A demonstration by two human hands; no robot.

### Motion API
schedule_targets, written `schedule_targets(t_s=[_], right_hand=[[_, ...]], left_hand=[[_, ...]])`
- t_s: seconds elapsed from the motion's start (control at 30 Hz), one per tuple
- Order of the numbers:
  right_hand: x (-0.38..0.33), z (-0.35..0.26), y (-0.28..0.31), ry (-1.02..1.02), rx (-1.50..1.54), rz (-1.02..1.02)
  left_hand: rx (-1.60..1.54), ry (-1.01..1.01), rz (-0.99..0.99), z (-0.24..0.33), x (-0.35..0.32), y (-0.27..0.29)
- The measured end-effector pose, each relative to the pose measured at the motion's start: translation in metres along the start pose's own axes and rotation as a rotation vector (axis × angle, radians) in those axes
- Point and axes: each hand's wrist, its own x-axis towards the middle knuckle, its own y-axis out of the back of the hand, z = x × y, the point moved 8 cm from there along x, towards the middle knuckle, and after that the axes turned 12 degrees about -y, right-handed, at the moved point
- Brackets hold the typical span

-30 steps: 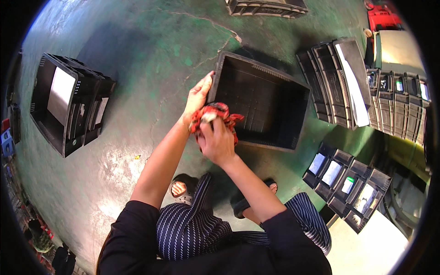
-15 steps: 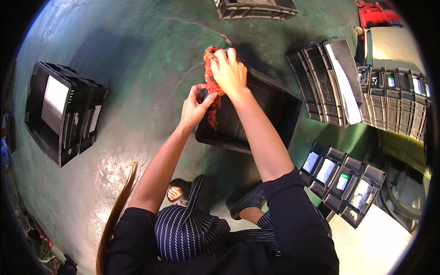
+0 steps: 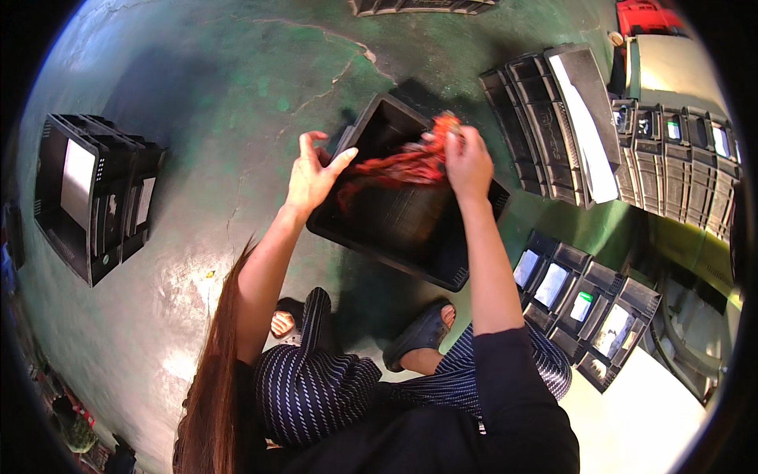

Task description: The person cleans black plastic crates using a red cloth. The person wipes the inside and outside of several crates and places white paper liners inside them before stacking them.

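A black plastic crate (image 3: 418,229) rests on the floor in front of my feet, its open top facing up. Pinched in my right hand (image 3: 471,164), over the crate's far right side, is one end of a limp red-orange bundle (image 3: 404,164). The bundle stretches leftward across the crate's opening, smeared by motion, so its kind does not show. At the crate's left rim is my left hand (image 3: 310,180), thumb and fingers apart. Its thumb points toward the bundle's loose end, with nothing held.
Black crates (image 3: 99,197) stand on their sides at left. More lean together (image 3: 545,130) at right, beside a row of crates (image 3: 671,158). Dark trays with white labels (image 3: 584,304) lie near my right arm. Another crate (image 3: 422,6) is at the far edge.
My left hand has let go of the red bundle. My right hand has swung it rightward over the crate, from upright to nearly sideways. The crate has shifted left and toward me in view.
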Motion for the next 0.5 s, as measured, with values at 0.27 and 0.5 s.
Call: schedule_targets(t_s=[0.27,0.5], right_hand=[[-0.060,0.143,0.081,-0.245,-0.141,-0.085],[-0.215,0.160,0.102,-0.612,-0.018,-0.131]], left_hand=[[-0.005,-0.026,0.055,-0.003,0.003,-0.011],[-0.005,-0.022,0.105,-0.011,0.004,-0.010]])
